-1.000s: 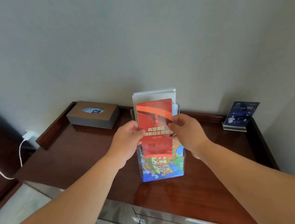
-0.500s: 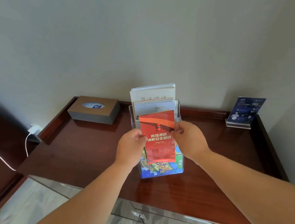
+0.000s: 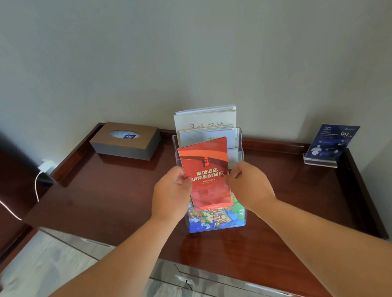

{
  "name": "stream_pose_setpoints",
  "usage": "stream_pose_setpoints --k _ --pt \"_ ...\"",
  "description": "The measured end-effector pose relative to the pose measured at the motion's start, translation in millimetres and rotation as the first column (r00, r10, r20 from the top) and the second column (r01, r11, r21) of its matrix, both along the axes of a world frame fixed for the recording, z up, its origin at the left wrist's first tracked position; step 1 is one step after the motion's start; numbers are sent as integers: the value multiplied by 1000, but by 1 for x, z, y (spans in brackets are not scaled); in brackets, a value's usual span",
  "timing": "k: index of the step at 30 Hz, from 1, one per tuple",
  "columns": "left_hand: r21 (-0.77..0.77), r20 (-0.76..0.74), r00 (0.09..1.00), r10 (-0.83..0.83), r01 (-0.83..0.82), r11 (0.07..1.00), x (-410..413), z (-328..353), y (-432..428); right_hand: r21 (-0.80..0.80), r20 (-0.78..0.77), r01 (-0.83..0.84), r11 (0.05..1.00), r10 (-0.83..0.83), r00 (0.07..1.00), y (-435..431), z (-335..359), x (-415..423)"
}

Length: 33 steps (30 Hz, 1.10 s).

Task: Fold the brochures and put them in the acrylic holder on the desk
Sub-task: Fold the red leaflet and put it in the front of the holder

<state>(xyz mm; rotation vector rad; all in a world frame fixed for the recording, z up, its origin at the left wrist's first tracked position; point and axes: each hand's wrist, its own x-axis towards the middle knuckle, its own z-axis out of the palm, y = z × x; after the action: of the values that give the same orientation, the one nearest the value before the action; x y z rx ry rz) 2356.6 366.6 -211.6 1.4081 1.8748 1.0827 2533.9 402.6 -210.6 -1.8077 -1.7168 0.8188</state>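
Note:
A folded red brochure (image 3: 204,161) with yellow lettering stands upright, its lower part behind the clear front wall of the acrylic holder (image 3: 239,142). My left hand (image 3: 172,195) pinches its left edge and my right hand (image 3: 249,186) pinches its right edge. The brochure leans slightly to the left. Behind it, white brochures (image 3: 205,119) stand in the holder's rear tiers. A colourful map brochure (image 3: 216,217) fills the front pocket below the red one.
The holder stands mid-desk on the dark wooden desk (image 3: 104,199) against a grey wall. A brown tissue box (image 3: 125,140) sits back left, a blue card in a clear stand (image 3: 329,143) back right. A white charger and cable (image 3: 41,171) hang at the left.
The red brochure has gone down between my hands into the holder, and now tilts a little left. The view has shifted slightly.

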Motion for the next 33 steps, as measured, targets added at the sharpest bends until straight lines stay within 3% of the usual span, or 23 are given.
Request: stream_pose_setpoints --k 6,17,24,33 --pt "-29 -43 999 -32 31 999 0 -3 5 -180 -146 55 982 -82 986 -2 -8 -1" --pt "-149 -151 986 -74 51 987 13 -23 5 -162 195 47 986 -15 981 1 -14 6" --pt "-176 -281 960 14 -66 982 15 -31 6 -182 240 39 983 6 971 -3 -22 3" --pt "-137 -227 972 63 -96 986 17 -34 4 -164 225 63 984 -25 974 -6 -26 5"
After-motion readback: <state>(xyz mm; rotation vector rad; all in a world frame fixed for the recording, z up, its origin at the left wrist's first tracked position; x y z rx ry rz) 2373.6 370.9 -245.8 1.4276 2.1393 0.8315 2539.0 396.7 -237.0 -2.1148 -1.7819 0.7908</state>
